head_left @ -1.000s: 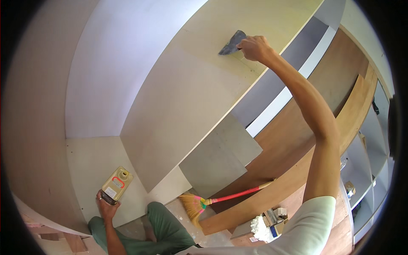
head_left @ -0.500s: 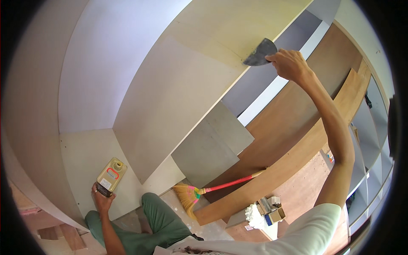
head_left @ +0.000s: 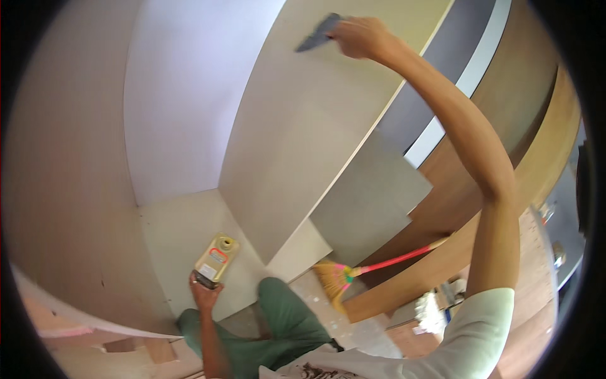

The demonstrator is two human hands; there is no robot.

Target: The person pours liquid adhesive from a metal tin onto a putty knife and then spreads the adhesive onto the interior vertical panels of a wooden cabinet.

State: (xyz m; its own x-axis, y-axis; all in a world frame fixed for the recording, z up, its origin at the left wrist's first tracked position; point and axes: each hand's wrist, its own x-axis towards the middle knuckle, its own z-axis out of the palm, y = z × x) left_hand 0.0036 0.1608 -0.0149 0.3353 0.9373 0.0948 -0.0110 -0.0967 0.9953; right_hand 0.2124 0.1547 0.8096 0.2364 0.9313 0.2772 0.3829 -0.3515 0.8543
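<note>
scraper (head_left: 317, 34) dull grey, canister (head_left: 215, 259) smooth, faintly glossy, panel (head_left: 297, 126) smooth, matt, broom head (head_left: 332, 281) rough, straw-like, trousers (head_left: 285, 311) matt cloth

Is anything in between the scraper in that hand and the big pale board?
Nothing that shows: the right hand holds the dark scraper over the pale board with no object between. Whether its edge touches, I can't tell.

That can (head_left: 216, 262) is dull gold, darker brown at its base (head_left: 203, 280), with a red-outlined patch (head_left: 218, 254) and a whitish label (head_left: 206, 271); the scraper (head_left: 317, 34) is slate grey. I see green trousers (head_left: 287, 316), a pale shirt (head_left: 473, 335) dark-printed on the front, a straw-yellow broom (head_left: 331, 282) with red handle (head_left: 398, 259) and pink and green binding (head_left: 348, 273), a beige panel (head_left: 303, 139), grey sheet (head_left: 366, 196) and tan-brown board (head_left: 404, 290).
</note>
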